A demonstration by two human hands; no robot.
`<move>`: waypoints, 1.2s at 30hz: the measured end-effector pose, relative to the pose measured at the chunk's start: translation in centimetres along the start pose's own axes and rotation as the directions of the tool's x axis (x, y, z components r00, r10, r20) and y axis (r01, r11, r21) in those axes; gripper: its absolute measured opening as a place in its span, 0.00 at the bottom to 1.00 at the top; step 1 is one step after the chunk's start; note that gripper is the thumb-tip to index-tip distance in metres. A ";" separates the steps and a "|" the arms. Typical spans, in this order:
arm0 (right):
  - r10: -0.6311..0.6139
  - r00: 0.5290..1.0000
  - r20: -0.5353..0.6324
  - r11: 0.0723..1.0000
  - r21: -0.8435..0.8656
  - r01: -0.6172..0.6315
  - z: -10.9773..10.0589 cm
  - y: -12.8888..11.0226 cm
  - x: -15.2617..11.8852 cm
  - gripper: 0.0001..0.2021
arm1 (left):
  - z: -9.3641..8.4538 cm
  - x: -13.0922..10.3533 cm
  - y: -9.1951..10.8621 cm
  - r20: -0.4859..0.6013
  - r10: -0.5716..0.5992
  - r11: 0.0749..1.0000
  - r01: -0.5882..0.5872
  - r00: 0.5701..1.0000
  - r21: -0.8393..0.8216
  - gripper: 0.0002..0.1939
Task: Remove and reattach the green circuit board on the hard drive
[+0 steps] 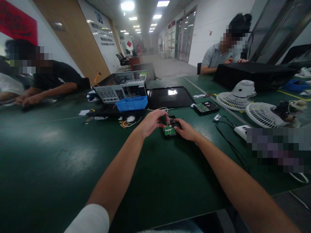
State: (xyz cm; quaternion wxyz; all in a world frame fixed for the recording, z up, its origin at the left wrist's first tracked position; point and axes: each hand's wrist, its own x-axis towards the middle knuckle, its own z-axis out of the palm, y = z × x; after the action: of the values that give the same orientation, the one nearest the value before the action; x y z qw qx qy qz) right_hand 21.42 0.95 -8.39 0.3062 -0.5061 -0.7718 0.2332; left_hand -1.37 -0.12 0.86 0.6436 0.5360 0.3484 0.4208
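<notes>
In the head view a hard drive [169, 131] lies on the green table, its green circuit board facing up. My left hand [152, 123] is closed around a dark screwdriver [163, 120] held upright over the board; fingers and blur hide its tip. From the right side, my right hand [186, 130] grips the drive's edge, thumb and fingers on its dark casing. Another hard drive [206, 107] with its board showing rests farther back to the right.
Behind my hands stand a blue tray [132, 104], an open computer case [110, 94] and a flat black panel [171, 97]. To the right are a white fan [236, 95], a power strip [243, 130] and black cables [228, 139]. Other people sit at both sides.
</notes>
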 end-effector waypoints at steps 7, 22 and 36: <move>-0.018 1.000 -0.001 1.000 -0.011 0.018 0.0 0.2 0.1 0.22 | 0.2 0.0 0.0 -0.001 -0.018 0.999 0.018 1.000 -0.038 0.13; 0.041 0.999 -0.001 0.998 -0.047 -0.041 0.1 0.7 0.2 0.27 | -0.2 -0.1 0.2 0.053 -0.008 0.998 0.005 0.999 0.066 0.14; 0.020 0.999 -0.030 0.995 -0.096 -0.023 0.1 1.6 0.6 0.24 | -0.1 -0.1 0.1 -0.009 -0.003 1.000 0.003 1.000 -0.020 0.14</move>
State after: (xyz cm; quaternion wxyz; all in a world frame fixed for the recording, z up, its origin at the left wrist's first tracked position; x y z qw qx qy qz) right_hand 22.16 2.08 -9.38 0.2902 -0.5317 -0.7722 0.1917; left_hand -1.47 -0.14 0.95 0.6479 0.5274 0.3477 0.4256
